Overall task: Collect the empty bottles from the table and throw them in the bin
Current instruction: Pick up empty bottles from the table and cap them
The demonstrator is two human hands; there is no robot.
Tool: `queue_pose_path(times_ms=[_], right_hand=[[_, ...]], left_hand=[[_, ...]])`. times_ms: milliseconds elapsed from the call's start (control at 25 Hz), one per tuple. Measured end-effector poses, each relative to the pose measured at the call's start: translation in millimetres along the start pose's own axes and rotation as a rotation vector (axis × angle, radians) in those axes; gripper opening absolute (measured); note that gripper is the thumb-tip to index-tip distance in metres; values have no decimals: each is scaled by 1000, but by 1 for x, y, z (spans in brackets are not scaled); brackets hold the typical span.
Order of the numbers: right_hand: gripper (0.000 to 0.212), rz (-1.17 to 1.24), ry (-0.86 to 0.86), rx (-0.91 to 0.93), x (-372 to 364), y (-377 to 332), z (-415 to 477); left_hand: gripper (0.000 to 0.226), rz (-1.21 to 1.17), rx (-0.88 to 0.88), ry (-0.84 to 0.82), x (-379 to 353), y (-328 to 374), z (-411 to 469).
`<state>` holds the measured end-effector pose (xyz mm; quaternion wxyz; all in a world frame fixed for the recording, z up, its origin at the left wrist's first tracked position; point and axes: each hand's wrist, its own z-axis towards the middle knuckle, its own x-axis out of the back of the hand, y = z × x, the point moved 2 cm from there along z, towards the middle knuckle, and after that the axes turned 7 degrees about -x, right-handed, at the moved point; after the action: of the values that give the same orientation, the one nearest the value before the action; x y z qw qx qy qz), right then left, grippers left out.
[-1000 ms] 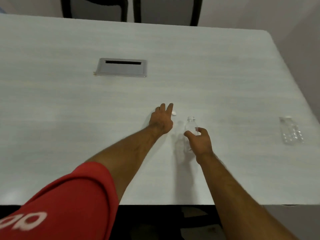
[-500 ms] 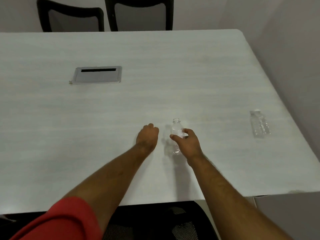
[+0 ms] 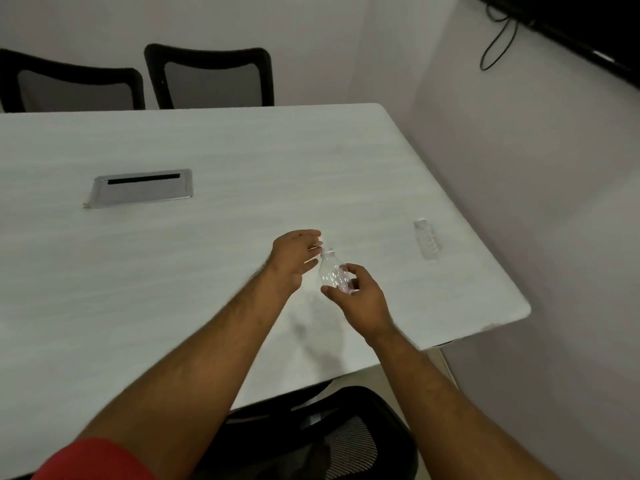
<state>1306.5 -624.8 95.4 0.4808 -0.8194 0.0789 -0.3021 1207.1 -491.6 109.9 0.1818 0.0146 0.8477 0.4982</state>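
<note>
A small clear empty bottle (image 3: 331,271) is held upright above the white table (image 3: 173,289), with my right hand (image 3: 362,301) wrapped around its lower body. My left hand (image 3: 294,256) is at the bottle's neck, its fingertips pinching a small white cap (image 3: 320,241) right beside the mouth. A second clear bottle (image 3: 428,239), cap on, lies on its side near the table's right edge, well apart from both hands. No bin is in view.
A metal cable hatch (image 3: 142,187) is set into the table at the left. Two black chairs (image 3: 207,77) stand at the far side and one black mesh chair (image 3: 329,438) below me. A wall runs close along the table's right edge.
My left hand closed on the white cap lying on the table and brought it to the bottle's mouth. My right hand lifted the bottle off the table. The view tilted up and right.
</note>
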Motion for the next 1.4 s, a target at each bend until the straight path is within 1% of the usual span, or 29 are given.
queue_pose_path(times_ms=[120, 320, 400, 520, 600, 640, 680, 720, 760, 800, 840, 880, 920, 960, 1000, 1080, 1120, 1200, 1280, 1320, 1400], right_hand=[[61, -17, 104, 31, 28, 0, -15], [58, -124, 201, 123, 73, 0, -17], [56, -177, 248, 171, 92, 4, -11], [59, -209, 312, 188, 123, 17, 8], [58, -212, 336, 173, 152, 25, 26], [53, -156, 312, 152, 172, 31, 39], [46, -28, 240, 111, 192, 35, 53], [37, 161, 112, 34, 211, 41, 68], [31, 363, -61, -80, 229, 47, 80], [29, 531, -243, -207, 245, 52, 88], [32, 618, -384, -315, 261, 57, 94], [37, 643, -479, -392, 274, 64, 101], [41, 621, -532, -432, 287, 68, 107], [44, 575, -550, -442, 298, 73, 115], [45, 497, -523, -420, 307, 75, 123], [48, 288, -359, -301, 313, 74, 135], [49, 184, -260, -222, 314, 73, 141], [50, 55, -115, -103, 315, 73, 149], [51, 53, -119, -87, 323, 75, 159], [50, 75, -163, -122, 327, 75, 165], [45, 169, -305, -238, 334, 76, 182]], left_hand=[[15, 70, -28, -160, -28, 2, -18], [11, 191, -79, -212, -71, 0, -23], [6, 240, -101, -183, -94, -6, -21], [18, 259, -134, -84, -138, -23, -16], [18, 197, -113, -54, -172, -37, -11], [13, 140, -75, -75, -192, -44, -7], [8, 80, -35, -121, -212, -51, -1], [5, 26, -1, -172, -230, -56, 5], [6, -5, 24, -211, -245, -60, 10], [8, -19, 42, -236, -258, -66, 15], [9, -23, 53, -244, -270, -72, 18], [9, -21, 56, -232, -279, -78, 19], [8, -18, 48, -204, -290, -84, 19], [6, -13, 28, -159, -302, -89, 19], [5, -5, -4, -105, -314, -93, 20], [4, 30, -63, -3, -331, -97, 23], [5, 41, -71, 20, -338, -98, 27], [9, 34, -24, -9, -346, -98, 36], [11, 26, 35, -64, -350, -98, 45], [11, 19, 48, -80, -351, -99, 50], [10, -25, 53, -81, -352, -103, 63]])
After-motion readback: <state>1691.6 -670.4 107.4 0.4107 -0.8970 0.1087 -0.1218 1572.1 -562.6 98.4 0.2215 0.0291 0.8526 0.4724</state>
